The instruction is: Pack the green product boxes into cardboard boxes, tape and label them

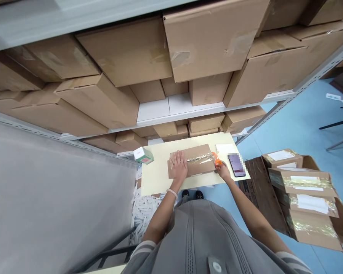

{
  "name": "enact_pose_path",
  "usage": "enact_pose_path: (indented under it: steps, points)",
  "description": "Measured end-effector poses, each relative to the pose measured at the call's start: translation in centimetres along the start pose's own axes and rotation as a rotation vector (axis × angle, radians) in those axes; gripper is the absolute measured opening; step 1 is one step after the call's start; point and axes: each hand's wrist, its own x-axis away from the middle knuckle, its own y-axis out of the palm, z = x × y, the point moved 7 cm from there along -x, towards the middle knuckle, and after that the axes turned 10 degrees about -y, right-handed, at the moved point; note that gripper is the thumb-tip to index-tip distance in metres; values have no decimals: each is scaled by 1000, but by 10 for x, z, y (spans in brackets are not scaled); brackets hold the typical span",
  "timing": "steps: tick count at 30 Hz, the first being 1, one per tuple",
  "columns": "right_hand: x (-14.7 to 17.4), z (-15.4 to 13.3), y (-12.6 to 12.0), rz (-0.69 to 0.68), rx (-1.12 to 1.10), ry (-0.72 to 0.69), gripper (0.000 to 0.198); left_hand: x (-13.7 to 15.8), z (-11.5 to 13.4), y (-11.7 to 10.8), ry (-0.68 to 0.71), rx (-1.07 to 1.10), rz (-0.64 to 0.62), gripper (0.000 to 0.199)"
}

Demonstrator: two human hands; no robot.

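Observation:
A flat cardboard box point(198, 152) lies on a pale yellow table point(157, 182) in front of me, with shiny clear tape along its top. Flat on the left part of the box rests my left hand point(179, 166), its fingers spread. At the box's right end, my right hand point(223, 172) is closed around an orange tape dispenser point(217, 160). The dispenser touches or nearly touches the box's edge; the exact contact is too small to make out. A phone point(236, 165) lies just right of this hand.
White paper point(224, 148) lies behind the phone. A green-and-white small box point(143, 155) stands at the table's left edge. Shelves of cardboard boxes point(211, 38) rise ahead. On the blue floor at right, a large open carton point(341, 220) holds several taped parcels point(308, 180).

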Motion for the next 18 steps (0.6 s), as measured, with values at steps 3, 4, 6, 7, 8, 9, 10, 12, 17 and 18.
enact_pose_path:
  steps: [3, 4, 6, 7, 8, 9, 10, 12, 17, 18]
  points:
    - [12, -10, -31, 249, -86, -16, 43, 6, -14, -6, -28, -15, 3, 58]
    - [20, -18, -43, 382, -135, -36, 48, 8, -16, -6, -31, -12, -1, 58]
    - [39, -44, -58, 585, -223, -130, 57, 11, -16, -5, -27, 7, -11, 58]
    - [47, -61, -58, 606, -237, -202, 59, 13, -14, -4, -25, 23, -12, 58]
    - [53, -80, -53, 574, -228, -282, 61, 14, -12, -3, -24, 45, -8, 57]
    - [57, -97, -44, 517, -197, -336, 62, 15, -11, -3, -24, 70, 0, 57]
    - [60, -110, -35, 470, -165, -350, 64, 16, -9, -3, -23, 97, 10, 57]
    - [63, -124, -17, 428, -130, -317, 66, 17, -7, -3, -19, 138, 21, 57]
    - [49, -120, -4, 421, -109, -185, 67, 17, -8, -4, -16, 147, -3, 58]
    - [45, -115, -4, 403, -109, -128, 66, 17, -8, -4, -19, 146, -10, 58]
